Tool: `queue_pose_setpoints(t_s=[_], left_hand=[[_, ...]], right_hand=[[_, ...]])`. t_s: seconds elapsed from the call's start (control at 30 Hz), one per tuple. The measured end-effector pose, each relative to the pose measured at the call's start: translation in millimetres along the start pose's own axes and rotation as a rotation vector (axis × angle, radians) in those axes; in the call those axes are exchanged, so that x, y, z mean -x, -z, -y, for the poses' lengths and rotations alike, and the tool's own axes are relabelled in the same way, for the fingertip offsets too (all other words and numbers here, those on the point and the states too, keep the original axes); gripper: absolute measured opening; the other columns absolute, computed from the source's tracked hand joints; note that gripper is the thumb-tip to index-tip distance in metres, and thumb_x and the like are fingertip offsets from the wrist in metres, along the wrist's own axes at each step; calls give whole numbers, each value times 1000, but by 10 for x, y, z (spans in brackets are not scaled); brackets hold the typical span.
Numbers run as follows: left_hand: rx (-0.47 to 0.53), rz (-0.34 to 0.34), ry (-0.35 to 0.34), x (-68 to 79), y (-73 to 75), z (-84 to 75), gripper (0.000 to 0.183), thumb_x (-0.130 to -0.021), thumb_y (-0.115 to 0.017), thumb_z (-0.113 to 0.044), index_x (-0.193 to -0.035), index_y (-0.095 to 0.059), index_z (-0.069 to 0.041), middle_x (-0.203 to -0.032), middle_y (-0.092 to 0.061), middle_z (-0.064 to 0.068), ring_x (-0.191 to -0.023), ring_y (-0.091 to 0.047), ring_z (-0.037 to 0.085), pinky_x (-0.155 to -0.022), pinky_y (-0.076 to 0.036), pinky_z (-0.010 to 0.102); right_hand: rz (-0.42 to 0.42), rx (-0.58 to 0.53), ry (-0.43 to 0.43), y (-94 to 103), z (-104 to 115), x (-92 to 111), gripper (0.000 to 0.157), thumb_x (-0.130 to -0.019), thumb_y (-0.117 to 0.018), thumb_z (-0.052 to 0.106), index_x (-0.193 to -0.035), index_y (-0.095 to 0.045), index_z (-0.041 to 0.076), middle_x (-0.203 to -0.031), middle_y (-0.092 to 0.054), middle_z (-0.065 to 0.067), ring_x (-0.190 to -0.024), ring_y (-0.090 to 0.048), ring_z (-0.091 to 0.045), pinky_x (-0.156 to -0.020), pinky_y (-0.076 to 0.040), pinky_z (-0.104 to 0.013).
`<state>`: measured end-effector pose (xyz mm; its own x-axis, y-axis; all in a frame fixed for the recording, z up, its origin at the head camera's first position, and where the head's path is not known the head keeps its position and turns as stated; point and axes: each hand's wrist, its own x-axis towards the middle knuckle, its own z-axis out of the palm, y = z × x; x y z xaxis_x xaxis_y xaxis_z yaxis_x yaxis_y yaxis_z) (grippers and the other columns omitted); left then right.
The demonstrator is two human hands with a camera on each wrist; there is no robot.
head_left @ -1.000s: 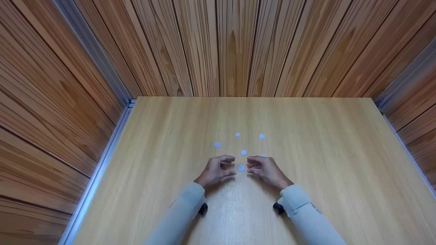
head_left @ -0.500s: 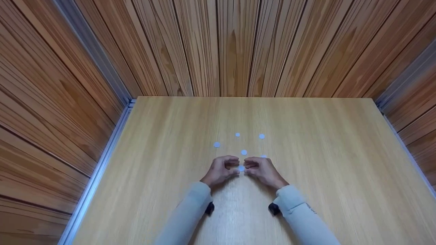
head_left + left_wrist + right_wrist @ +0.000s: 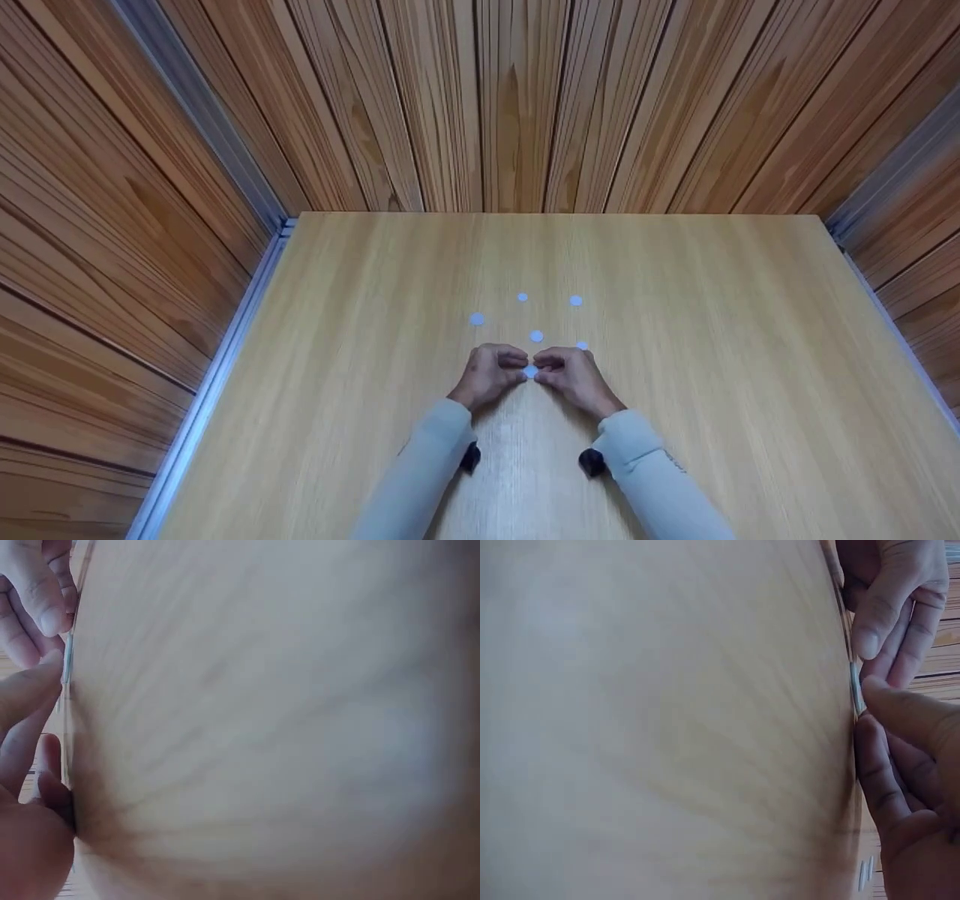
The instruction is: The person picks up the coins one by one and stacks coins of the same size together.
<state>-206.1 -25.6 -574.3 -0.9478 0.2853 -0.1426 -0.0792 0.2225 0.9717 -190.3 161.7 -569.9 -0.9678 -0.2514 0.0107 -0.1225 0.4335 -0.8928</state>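
A small pale blue-white disc (image 3: 531,371) lies on the wooden tabletop between my two hands. My left hand (image 3: 487,373) is on its left side, with thumb and fingertips bent towards its edge. Opposite it, my right hand (image 3: 576,377) reaches in from the right in the same way. In the left wrist view the disc (image 3: 67,658) appears as a thin, edge-on strip beside the thumb tips. The right wrist view shows the disc (image 3: 856,688) close to the right thumb tip. Whether the fingertips touch it firmly cannot be told.
Several similar discs lie farther back: one at the left (image 3: 477,319), a small one (image 3: 523,297), another at the right (image 3: 576,301), and a middle disc (image 3: 536,336). Part of one disc (image 3: 582,346) shows behind my right hand. Wood-panelled walls (image 3: 517,112) enclose the table (image 3: 360,300).
Both hands have moved inward, narrowing the gap between them until their fingertips stand at the near disc's sides. The discs on the table have kept their places.
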Motion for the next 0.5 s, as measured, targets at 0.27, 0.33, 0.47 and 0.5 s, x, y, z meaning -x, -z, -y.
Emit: queue_pose_setpoints(t_s=[0.27,0.33,0.47,0.5], left_hand=[[-27,-20,10,-29,8,12,17,-77,-80,9,-92,-75,3,-87,-76,10,-84,-73,18,-79,-55,26],[-8,-20,26,-25,16,8,16,-78,-80,9,-91,-75,2,-86,-75,10,-83,-73,19,-79,-55,28],[-25,-15,44,-13,45,11,16,-77,-80,8,-90,-75,0,-84,-75,7,-82,-73,17,-79,-55,28],[-47,-11,44,-6,57,13,16,-78,-80,8,-90,-76,-2,-84,-75,5,-82,-72,15,-80,-55,28]], right_hand=[[-26,16,-6,-38,-1,-4,18,-85,-74,-8,-102,-74,-3,-90,-74,-11,-81,-68,-21,-70,-52,-24],[-28,23,-5,-46,10,0,17,-85,-74,-7,-101,-74,-2,-89,-74,-11,-80,-68,-20,-69,-52,-24],[-33,38,-2,-77,34,14,17,-84,-75,-8,-99,-75,0,-89,-74,-9,-80,-67,-18,-69,-51,-23],[-34,43,-4,-87,41,20,17,-84,-75,-8,-99,-75,0,-89,-74,-8,-79,-67,-18,-69,-51,-23]])
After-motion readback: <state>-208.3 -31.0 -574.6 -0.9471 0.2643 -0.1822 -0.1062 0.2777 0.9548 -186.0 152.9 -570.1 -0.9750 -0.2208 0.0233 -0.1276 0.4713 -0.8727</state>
